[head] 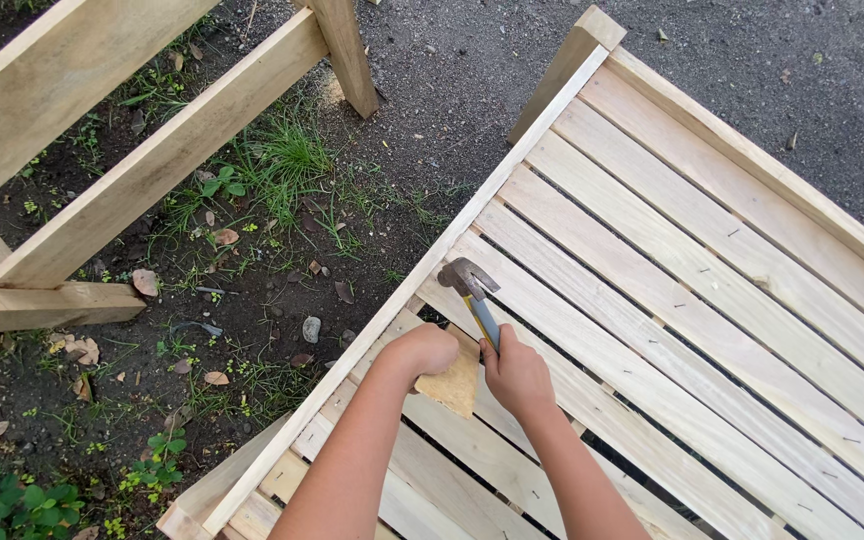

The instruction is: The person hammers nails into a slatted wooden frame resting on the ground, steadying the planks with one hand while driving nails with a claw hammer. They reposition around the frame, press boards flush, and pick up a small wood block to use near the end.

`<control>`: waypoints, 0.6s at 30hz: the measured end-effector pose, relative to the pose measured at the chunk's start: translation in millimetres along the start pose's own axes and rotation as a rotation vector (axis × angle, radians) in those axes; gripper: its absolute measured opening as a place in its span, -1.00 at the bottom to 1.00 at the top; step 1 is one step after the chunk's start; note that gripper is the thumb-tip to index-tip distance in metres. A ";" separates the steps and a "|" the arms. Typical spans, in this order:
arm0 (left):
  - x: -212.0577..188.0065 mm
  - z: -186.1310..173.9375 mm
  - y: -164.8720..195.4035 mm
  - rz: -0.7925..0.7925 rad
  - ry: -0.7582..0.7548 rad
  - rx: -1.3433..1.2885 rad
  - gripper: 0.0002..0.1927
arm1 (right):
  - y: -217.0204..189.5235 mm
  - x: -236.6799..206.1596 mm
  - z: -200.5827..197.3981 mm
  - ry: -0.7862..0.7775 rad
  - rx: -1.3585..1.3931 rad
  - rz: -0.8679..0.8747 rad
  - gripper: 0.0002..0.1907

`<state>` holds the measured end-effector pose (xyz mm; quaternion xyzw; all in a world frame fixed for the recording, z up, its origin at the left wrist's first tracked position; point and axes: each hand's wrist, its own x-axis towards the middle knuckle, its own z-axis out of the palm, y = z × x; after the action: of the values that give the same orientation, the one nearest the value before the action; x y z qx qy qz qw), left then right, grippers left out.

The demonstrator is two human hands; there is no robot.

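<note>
While the left hand (424, 350) is pressed, closed, on a thin wooden offcut (455, 383) at frame centre, a top-heavy steel claw hammer (471, 288) is gripped mid-handle, seemingly, by the right hand (515, 375) over the slatted frame (692, 300).

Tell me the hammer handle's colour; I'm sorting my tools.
Blue with a yellow strip, on the hammer in the right hand; head view.

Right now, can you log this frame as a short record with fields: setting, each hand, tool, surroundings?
setting: outdoors, slatted wooden frame lying on dirt and asphalt
left hand: closed fist pressing a small flat wood piece against the slats
right hand: fingers wrapped round the hammer handle
hammer: metal head resting near the frame's side rail, blue and yellow handle
surroundings: second timber frame at upper left, grass, dry leaves, small stone
</note>
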<state>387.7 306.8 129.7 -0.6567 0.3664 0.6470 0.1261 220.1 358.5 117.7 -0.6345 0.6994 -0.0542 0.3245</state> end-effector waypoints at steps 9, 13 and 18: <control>12.0 5.5 -9.6 0.049 0.025 -0.079 -0.64 | 4.1 -25.6 -9.1 0.284 0.286 -0.118 -0.76; 11.6 5.2 -8.1 0.047 0.027 -0.088 -0.64 | 0.6 -26.5 -7.0 0.245 0.302 -0.055 -0.76; 18.0 6.5 -10.9 0.055 0.046 -0.058 -0.63 | 4.1 -24.0 -12.2 0.189 0.213 -0.067 -0.76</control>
<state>387.9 312.9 108.6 -0.6644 0.3683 0.6453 0.0805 209.9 377.4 134.5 -0.6116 0.6955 -0.1984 0.3206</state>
